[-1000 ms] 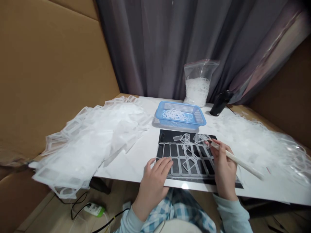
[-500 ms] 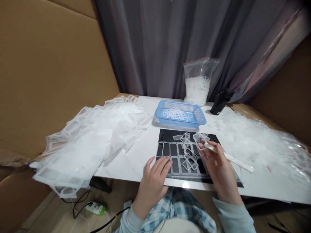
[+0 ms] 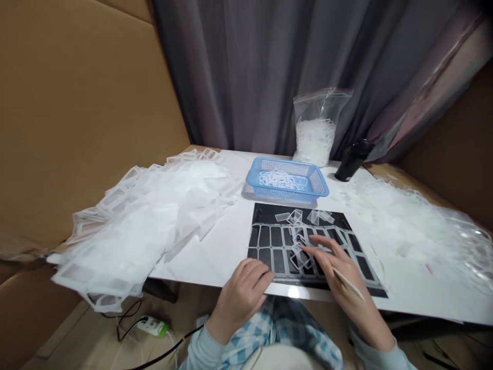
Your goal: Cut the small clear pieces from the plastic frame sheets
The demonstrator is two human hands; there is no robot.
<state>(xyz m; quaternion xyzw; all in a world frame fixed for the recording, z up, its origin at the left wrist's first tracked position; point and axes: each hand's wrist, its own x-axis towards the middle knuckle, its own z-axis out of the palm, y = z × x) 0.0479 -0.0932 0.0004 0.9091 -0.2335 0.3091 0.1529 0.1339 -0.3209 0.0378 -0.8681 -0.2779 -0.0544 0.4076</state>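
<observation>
My left hand (image 3: 246, 288) rests at the table's front edge, fingers curled together over the near left corner of a black mat (image 3: 265, 209); what lies under them is hidden. On the mat is a translucent plastic sheet (image 3: 270, 248) with rows of rectangular openings. My right hand (image 3: 339, 267) keeps a slim white pen-like tool (image 3: 348, 284) tucked in its palm, while its thumb and fingertips reach to loose clear rectangular frames (image 3: 300, 259) lying on the sheet. More small frames (image 3: 321, 217) lie at the mat's far side.
Behind the mat stands a blue basket (image 3: 287, 195) with white frames inside. A zip bag (image 3: 316, 139) full of frames and a black bottle (image 3: 351, 162) are farther back. Piled plastic sheets (image 3: 146, 221) cover the left; clear scraps (image 3: 416, 226) spread across the right.
My right hand has let go of the clear frame it held and moved left and down to the loose frames, its tool now lying back in the palm. My left fingers have drawn in slightly.
</observation>
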